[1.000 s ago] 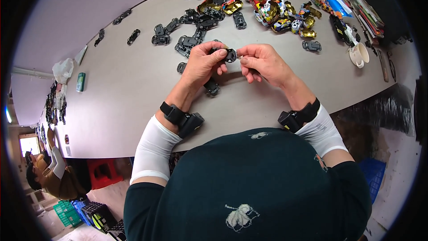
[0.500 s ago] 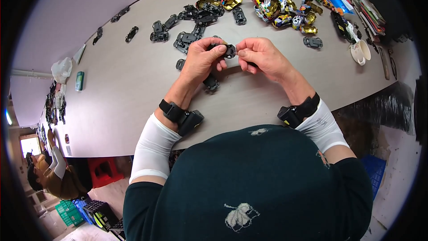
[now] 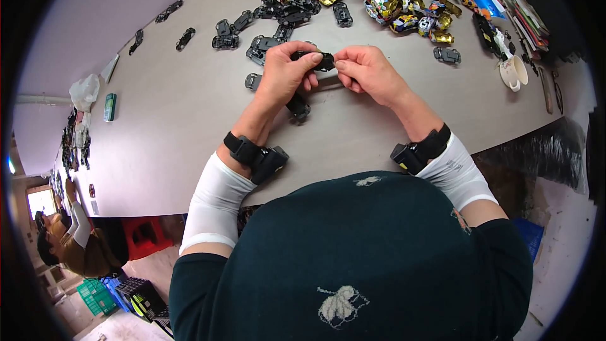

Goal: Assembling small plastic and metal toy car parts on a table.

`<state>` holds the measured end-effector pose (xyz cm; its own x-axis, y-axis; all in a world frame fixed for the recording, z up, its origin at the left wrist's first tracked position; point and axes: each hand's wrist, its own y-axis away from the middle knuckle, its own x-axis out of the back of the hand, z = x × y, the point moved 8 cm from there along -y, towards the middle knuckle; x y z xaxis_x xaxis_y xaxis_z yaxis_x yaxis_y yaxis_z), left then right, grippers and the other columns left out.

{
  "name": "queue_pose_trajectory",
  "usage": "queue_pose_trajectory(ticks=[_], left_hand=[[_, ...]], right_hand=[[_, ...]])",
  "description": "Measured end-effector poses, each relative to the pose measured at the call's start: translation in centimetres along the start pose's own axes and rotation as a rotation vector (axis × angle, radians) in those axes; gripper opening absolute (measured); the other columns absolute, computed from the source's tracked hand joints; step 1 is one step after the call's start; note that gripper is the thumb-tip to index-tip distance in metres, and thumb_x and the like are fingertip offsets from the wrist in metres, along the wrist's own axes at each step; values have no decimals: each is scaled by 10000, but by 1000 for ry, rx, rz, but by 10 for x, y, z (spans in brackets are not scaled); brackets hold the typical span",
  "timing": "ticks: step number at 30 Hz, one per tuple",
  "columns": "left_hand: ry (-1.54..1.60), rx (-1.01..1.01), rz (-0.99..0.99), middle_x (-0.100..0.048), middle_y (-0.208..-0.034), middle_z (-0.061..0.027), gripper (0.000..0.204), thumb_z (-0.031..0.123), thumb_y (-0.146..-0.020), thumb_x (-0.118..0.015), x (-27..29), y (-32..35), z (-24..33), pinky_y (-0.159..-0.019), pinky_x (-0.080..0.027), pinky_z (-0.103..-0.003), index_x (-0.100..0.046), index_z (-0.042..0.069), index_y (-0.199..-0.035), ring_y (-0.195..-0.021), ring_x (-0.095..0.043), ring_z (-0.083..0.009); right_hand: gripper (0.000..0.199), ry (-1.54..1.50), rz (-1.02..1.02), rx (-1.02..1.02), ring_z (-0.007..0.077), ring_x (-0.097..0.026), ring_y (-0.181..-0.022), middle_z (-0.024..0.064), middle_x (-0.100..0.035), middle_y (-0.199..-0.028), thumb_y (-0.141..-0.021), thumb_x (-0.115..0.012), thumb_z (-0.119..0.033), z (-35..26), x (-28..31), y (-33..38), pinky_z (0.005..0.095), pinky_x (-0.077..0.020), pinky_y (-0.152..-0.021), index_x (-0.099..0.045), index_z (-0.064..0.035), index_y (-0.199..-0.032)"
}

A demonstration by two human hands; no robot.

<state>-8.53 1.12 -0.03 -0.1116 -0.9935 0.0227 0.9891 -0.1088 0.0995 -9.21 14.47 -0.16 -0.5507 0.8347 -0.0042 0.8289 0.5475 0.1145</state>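
Note:
Both my hands meet above a long grey table [image 3: 177, 107]. My left hand [image 3: 287, 76] grips a small black toy-car chassis [image 3: 312, 60] from its left end. My right hand [image 3: 369, 72] pinches the same chassis at its right end with thumb and fingertips. Another black chassis [image 3: 298, 106] lies on the table just below my left hand, and one more [image 3: 252, 81] sits to its left. Black bands with small devices wrap both wrists.
Several black chassis parts [image 3: 278, 16] are scattered beyond my hands. A heap of gold and coloured toy-car bodies [image 3: 391, 3] lies at the far right. A white cup [image 3: 514, 72] and flat packets [image 3: 517, 9] sit at the right edge. A green can [image 3: 110, 106] and white bag [image 3: 83, 91] stand far left. A person [image 3: 69, 240] sits at lower left.
My hands stay together on the chassis; the view has shifted slightly so they sit a little higher in the picture. My right fingers have closed in on the chassis end.

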Motion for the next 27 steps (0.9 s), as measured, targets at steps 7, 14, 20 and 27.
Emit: queue_pose_trajectory(ticks=[7, 14, 20, 27], left_hand=[[288, 25, -95, -595, -700, -67, 206, 108, -830, -627, 1, -6, -9, -401, -437, -196, -574, -51, -949, -492, -567, -105], [219, 22, -77, -593, -694, -65, 202, 104, -831, -622, -2, -2, -6, -397, -433, -188, -576, -55, -945, -486, -562, -94], [-50, -29, -22, -602, -647, -52, 182, 89, -824, -624, -6, 3, 9, -367, -414, -180, -597, -53, -935, -463, -553, -76], [-171, -35, 2, -600, -628, -49, 184, 79, -802, -644, -6, 7, 14, -363, -397, -176, -611, -46, -933, -450, -537, -65]], right_hand=[[150, -305, -134, -44, 61, -459, -470, 35, -553, -625, -866, -544, -95, 0, -7, 1, 180, -366, -419, -535, 33, -945], [157, -179, -81, -14, 38, -429, -477, 11, -525, -625, -891, -520, -107, 0, -6, 0, 160, -339, -422, -532, 31, -965], [128, -113, 23, 6, 20, -413, -484, -22, -507, -610, -888, -516, -94, 8, 0, -1, 156, -323, -415, -567, 9, -944], [116, 43, 30, -25, 42, -433, -476, -6, -520, -591, -865, -516, -64, 7, -4, 2, 194, -339, -408, -575, 18, -922]])
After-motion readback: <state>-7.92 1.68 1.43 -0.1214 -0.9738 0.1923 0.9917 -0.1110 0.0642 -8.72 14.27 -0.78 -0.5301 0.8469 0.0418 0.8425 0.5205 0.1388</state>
